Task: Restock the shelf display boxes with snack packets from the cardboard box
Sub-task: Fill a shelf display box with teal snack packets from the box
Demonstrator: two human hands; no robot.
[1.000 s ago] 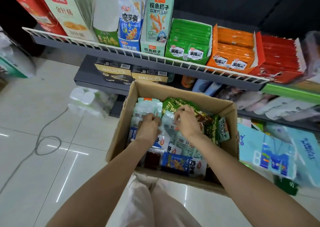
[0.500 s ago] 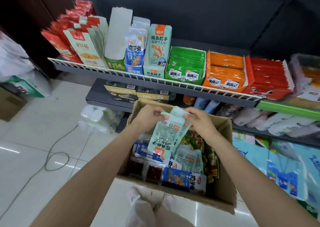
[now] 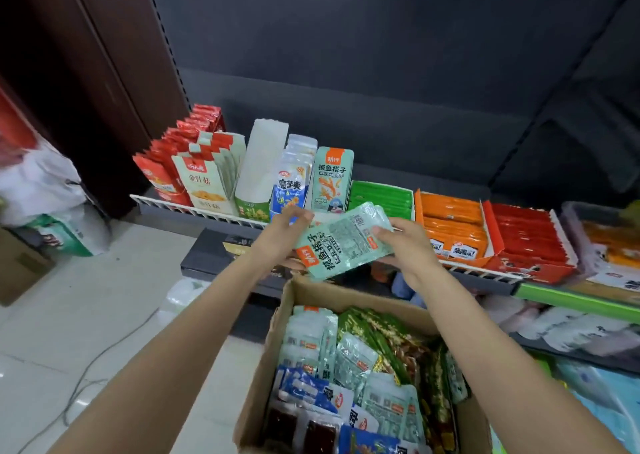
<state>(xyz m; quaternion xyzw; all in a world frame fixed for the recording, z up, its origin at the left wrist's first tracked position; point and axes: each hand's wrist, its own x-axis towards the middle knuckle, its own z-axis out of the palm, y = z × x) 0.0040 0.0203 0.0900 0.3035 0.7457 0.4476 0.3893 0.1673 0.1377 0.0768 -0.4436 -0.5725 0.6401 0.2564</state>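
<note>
A stack of pale green snack packets (image 3: 343,242) hangs sideways in front of the shelf, held by both hands. My left hand (image 3: 282,235) grips its left end and my right hand (image 3: 403,245) pinches its right end. Just behind stands the matching pale green display box (image 3: 332,180) on the wire shelf (image 3: 207,213). Below my arms sits the open cardboard box (image 3: 301,301), filled with several pale green, dark green and blue packets.
Along the shelf stand red and cream packets (image 3: 194,173), a white-backed box (image 3: 261,166), a blue packet box (image 3: 291,183), then green (image 3: 382,197), orange (image 3: 450,225) and red (image 3: 530,242) display boxes. A lower shelf runs beneath. A cable (image 3: 104,360) lies on the tiled floor at left.
Both hands lifted the pale green packets out of the cardboard box and raised them up toward the shelf; the view tilted upward with them.
</note>
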